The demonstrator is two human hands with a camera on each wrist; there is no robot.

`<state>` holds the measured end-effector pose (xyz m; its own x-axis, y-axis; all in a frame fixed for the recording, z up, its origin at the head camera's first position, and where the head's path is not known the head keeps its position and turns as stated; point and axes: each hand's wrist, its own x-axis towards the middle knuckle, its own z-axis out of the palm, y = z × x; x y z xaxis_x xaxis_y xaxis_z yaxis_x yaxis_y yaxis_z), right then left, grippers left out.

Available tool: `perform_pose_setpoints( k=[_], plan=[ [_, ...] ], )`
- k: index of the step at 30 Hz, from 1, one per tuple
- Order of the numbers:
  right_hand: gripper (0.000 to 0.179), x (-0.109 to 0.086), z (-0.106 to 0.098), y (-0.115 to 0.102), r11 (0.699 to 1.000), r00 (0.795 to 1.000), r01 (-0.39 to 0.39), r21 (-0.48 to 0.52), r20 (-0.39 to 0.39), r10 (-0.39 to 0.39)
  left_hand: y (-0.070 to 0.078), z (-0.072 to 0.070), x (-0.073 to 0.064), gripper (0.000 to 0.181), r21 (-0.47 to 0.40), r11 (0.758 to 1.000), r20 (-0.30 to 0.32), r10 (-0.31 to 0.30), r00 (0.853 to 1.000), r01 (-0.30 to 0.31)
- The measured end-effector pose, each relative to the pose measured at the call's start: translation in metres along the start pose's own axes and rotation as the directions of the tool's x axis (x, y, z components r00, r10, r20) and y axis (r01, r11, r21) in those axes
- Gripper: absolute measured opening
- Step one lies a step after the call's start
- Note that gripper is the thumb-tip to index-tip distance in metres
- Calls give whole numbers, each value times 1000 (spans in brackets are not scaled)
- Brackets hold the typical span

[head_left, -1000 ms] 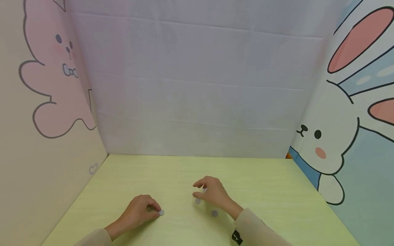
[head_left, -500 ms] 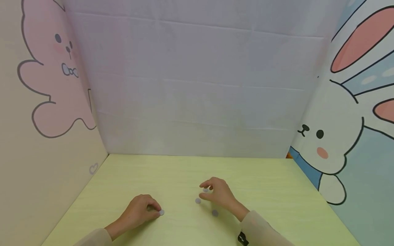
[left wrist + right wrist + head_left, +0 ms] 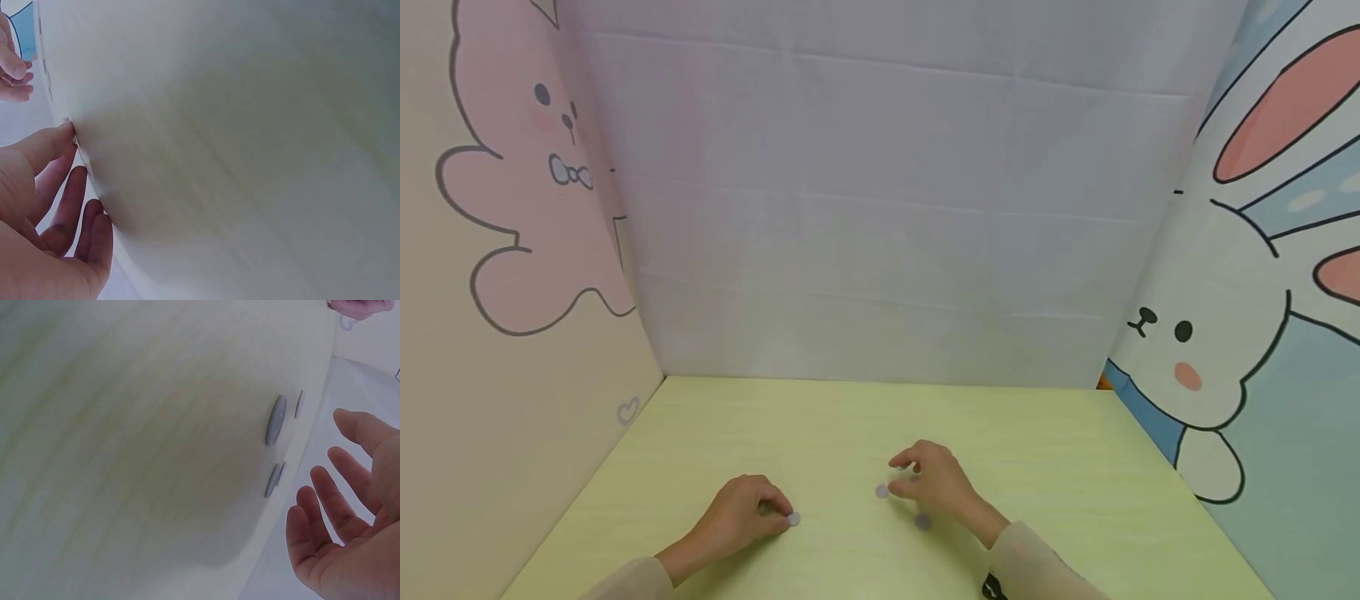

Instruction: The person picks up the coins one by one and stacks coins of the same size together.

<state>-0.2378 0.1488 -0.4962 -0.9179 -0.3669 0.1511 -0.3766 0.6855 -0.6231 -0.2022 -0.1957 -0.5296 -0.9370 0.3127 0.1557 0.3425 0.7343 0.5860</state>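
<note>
Several small grey discs lie flat on the pale green table [image 3: 1037, 450]. My left hand [image 3: 775, 510] rests on the table with loosely curled fingers, and one fingertip touches a disc [image 3: 793, 518]. In the left wrist view the left hand [image 3: 53, 181] lies relaxed, its thumb tip against that disc [image 3: 65, 120]. My right hand [image 3: 901, 477] hangs low over the table with relaxed fingers. One disc [image 3: 882, 492] sits by its thumb and another disc [image 3: 922, 522] lies just below its wrist. The right wrist view shows the right hand [image 3: 337, 512] spread and empty beside the discs [image 3: 275, 420].
Three walls box in the table: a plain white back wall [image 3: 880, 250], a left panel with a pink cartoon animal [image 3: 542, 208], and a right panel with a white rabbit [image 3: 1210, 333]. Bare tabletop stretches behind and to the right of both hands.
My right hand has drifted slightly right and sunk closer to the table and its discs. The left hand and its disc have stayed put.
</note>
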Motion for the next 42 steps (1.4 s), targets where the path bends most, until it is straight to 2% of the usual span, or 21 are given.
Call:
perform_pose_setpoints(
  k=[15, 24, 36, 42],
  plan=[
    [28, 3, 0, -4, 998, 999, 41, -54, 3, -41, 6, -12, 5, 13, 8, 1000, 9, 21, 1000, -21],
    [27, 7, 1, -6, 992, 998, 55, -115, 5, -55, 12, -19, 8, 13, 17, 1000, 14, 0, 1000, 0],
    [28, 6, -1, -13, 981, 997, 78, -176, 10, -77, 18, -27, 9, 13, 20, 1000, 17, 20, 1000, -20],
    [23, 7, -2, -16, 980, 996, 91, -174, 3, -92, 19, -31, 8, 12, 15, 998, 16, 58, 998, -58]
  ],
)
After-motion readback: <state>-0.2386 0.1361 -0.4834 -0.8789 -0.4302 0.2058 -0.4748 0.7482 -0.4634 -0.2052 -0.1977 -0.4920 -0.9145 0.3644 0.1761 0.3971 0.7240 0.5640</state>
